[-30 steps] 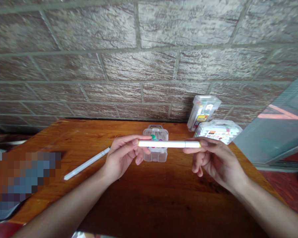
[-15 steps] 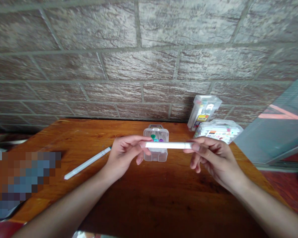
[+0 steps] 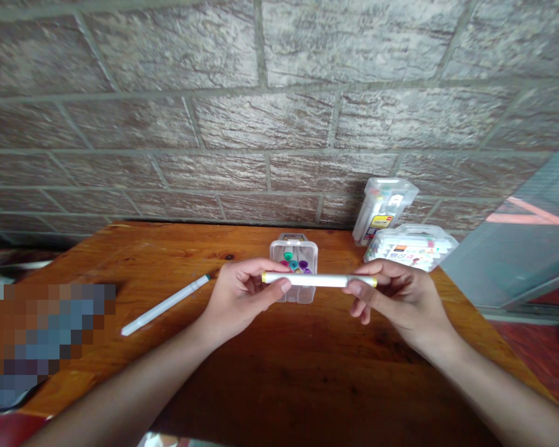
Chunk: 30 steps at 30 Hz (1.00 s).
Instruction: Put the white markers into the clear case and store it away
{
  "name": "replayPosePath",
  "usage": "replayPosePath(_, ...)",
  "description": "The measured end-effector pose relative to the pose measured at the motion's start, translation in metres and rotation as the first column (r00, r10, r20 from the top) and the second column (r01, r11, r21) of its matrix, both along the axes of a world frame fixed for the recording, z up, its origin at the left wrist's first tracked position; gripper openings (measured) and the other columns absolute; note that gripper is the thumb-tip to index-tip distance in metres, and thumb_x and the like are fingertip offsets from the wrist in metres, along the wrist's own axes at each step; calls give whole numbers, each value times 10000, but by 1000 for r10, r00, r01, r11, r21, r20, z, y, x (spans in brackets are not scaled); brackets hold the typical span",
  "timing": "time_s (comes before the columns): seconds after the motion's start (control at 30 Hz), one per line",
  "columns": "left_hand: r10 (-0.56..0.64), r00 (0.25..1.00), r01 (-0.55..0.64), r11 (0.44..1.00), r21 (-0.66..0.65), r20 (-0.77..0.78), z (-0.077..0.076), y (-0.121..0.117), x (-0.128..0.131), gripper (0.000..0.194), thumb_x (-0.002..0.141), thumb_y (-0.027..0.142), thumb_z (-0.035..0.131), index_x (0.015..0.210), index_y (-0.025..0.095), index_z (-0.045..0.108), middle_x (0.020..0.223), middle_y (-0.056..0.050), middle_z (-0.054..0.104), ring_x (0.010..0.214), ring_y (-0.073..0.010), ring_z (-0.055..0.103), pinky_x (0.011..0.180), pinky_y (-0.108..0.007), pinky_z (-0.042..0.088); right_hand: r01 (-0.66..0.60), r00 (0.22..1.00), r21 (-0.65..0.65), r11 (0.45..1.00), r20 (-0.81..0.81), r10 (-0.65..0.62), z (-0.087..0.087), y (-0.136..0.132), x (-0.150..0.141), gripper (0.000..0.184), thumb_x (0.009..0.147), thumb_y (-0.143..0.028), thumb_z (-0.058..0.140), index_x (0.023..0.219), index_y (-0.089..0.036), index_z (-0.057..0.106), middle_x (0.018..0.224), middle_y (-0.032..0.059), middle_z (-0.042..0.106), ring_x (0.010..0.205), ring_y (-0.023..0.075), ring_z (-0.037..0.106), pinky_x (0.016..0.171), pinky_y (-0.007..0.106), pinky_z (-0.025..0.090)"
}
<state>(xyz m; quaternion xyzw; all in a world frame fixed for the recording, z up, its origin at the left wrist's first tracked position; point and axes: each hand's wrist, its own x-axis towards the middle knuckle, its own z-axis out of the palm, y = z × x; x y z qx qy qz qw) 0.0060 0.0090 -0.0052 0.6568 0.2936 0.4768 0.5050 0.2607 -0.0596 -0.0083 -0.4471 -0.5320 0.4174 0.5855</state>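
Observation:
A white marker pen [image 3: 314, 280] with yellow ends lies level between my two hands, above the table. My left hand [image 3: 242, 292] pinches it near its left end with thumb and fingers. On the right, my right hand [image 3: 395, 298] pinches the other end, close to the seam of the cap. Just behind the pen stands an open clear plastic case [image 3: 294, 246] holding several markers with green, pink, blue and purple ends; the pen partly hides it. Another white marker [image 3: 165, 305] with a dark green end rests on the table, left of my left hand.
A tall clear marker case [image 3: 384, 208] stands at the back right by the brick wall [image 3: 298, 174]. In front of it is a second clear case [image 3: 412, 249] with a handle. The wooden table [image 3: 279, 379] ends at a glass panel [image 3: 517, 261] on the right.
Both hands have slid inward along the marker, so its yellow ends now show. The marker sits slightly lower, and more of the coloured ends in the case are visible.

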Motion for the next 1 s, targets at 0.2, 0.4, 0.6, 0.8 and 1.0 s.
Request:
replayPosePath(0.2,24,999,-21,996,83,-42,-1,-2,1,139,787,242,871,889,159,824,768,-61,792,611,-147,670,557,-223,514,54,995,-16,998,86,-53,5,-7,-5,361,712,-395,973,873,-180,731,603,25,757,424,158,662,415,238,558)
replayPosePath(0.4,34,996,-25,994,109,-78,-3,-1,0,128,779,228,869,874,159,816,782,-63,801,650,-159,695,602,-229,536,58,990,13,998,131,-60,3,-7,-5,382,712,-435,967,857,-189,713,589,19,743,413,149,647,404,228,547)
replayPosePath(0.6,45,996,-37,994,106,-76,-3,0,0,144,793,262,868,886,160,826,800,-73,808,644,-166,693,575,-234,529,23,993,22,1000,113,-25,-1,-4,-2,387,728,-436,956,907,-184,725,598,22,753,412,168,676,397,236,574)
replayPosePath(0.8,57,996,-46,990,133,-74,-1,0,0,111,797,229,855,883,163,827,808,-69,817,661,-162,707,593,-224,537,16,994,15,1000,104,-17,-4,-4,0,374,741,-405,953,933,-180,724,597,23,757,406,164,672,396,231,571)
replayPosePath(1.0,46,995,-34,991,128,-90,-2,-1,0,112,796,229,857,881,167,818,789,-62,804,650,-156,698,598,-225,530,25,995,-31,999,100,-22,3,-8,-3,348,742,-384,958,901,-185,720,610,15,752,444,145,667,436,220,571)
